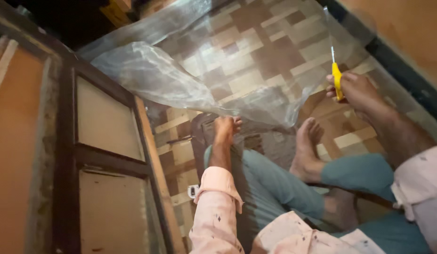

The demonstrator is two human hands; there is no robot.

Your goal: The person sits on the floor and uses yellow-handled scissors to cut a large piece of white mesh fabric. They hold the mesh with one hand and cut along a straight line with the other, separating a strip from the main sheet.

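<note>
A large clear plastic sheet (181, 70) is spread over the patterned tile floor and billows up at the left. My left hand (225, 128) is closed on the sheet's near edge, holding it down near my knees. At the sheet's right side, my right hand (357, 89) grips a yellow utility knife (337, 80) with its thin blade pointing up along the plastic. My bare foot (307, 150) rests on the floor between the two hands, just under the sheet's edge.
A dark-framed wooden door (101, 155) with pale panels stands along the left. An orange wall with a dark skirting (402, 70) runs on the right. A small white object (193, 190) and a dark thin tool (180, 139) lie on the floor by the door.
</note>
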